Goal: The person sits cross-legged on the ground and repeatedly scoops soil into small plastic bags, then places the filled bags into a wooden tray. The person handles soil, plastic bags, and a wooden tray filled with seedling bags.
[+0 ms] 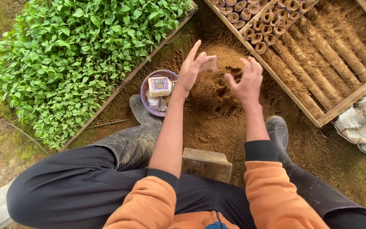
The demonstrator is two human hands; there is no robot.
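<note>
Two bare hands are hovering over a mound of loose brown soil. The left hand is pinching a small, clear, soil-dusted plastic bag between thumb and fingertips, its index finger sticking up free. The right hand is sitting just beside that bag, apart from it, its fingers spread loosely and curled a little, gripping nothing. Directly beneath both sets of fingers the soil mound is showing finger-dug hollows. Beside the left fingers, on the wrist side, a purple woven basket is resting on the ground, holding a small wrapped packet. Beyond the right fingers a wooden frame is holding rows of soil-filled tubes. Farther out past the basket, a bed of green seedlings is spreading wide. Back toward the wrists, muddy rubber boots and a wooden block are lying under orange sleeves.
</note>
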